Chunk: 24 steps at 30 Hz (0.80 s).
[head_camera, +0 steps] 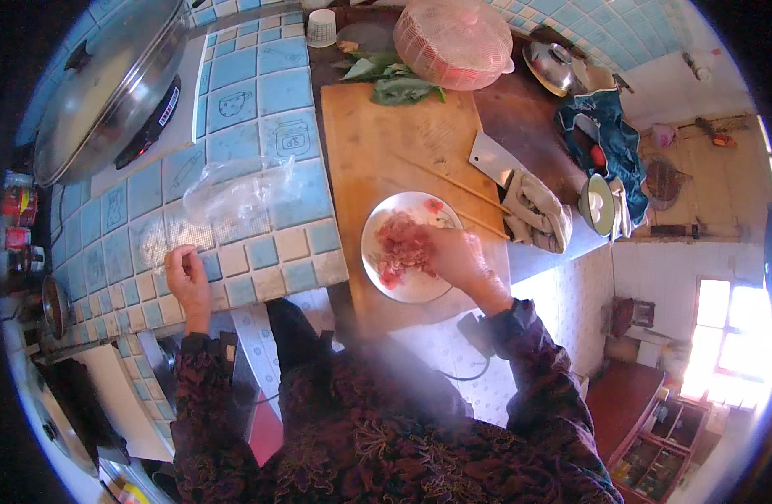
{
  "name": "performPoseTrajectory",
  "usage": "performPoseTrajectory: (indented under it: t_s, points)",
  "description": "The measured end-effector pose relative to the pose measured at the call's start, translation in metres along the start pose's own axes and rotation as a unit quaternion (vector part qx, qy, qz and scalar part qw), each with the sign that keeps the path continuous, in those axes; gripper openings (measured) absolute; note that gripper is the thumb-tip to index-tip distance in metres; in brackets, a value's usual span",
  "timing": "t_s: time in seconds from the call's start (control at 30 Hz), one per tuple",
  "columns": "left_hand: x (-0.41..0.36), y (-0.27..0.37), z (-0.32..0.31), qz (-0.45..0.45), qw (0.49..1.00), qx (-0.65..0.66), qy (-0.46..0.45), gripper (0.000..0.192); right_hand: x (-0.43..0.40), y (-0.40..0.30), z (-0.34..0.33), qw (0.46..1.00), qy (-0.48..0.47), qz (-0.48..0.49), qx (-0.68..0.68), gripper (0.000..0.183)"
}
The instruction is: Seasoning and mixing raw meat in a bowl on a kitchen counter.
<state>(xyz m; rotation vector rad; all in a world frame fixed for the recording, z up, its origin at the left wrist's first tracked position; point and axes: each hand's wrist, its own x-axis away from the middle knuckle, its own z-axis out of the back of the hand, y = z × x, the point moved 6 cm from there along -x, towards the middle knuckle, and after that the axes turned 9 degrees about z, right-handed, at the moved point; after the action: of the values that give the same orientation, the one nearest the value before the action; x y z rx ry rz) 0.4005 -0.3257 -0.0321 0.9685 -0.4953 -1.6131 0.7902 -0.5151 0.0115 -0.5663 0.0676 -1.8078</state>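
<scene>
My right hand (459, 260) is pressed into pink minced meat (401, 242), its fingertips buried and hidden. The meat lies on a white plate (417, 295) with red flower prints. Under the plate is a wooden cutting board (367, 148). A pair of chopsticks (452, 181) lies on the board, partly behind the plate. My left hand (188, 272) rests at the edge of the blue-tiled counter (234, 135), fingers curled, with nothing visible in it. Just beyond that hand lies a crumpled clear plastic bag (237, 189).
A cleaver (490, 157) and a folded cloth (537, 211) lie along the board's right side. Green leaves (401, 90) and a pink plastic basket cover (455, 53) are at the far end. A lidded pan (118, 82) stands on a cooker at left; a bowl (589, 217) holds eggs at right.
</scene>
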Motion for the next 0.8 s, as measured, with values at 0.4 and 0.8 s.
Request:
performPoseTrajectory:
  t_s: [0.4,0.8]
  points:
    - [-0.001,0.004,-0.001,0.006,1.0,0.01,-0.002,0.005,-0.008,-0.045,0.004,0.968,0.148,0.201,0.037,0.04]
    - [0.003,0.0,0.004,0.017,1.0,0.014,0.012,0.004,0.012,-0.019,0.02,0.998,-0.016,0.058,-0.01,0.032]
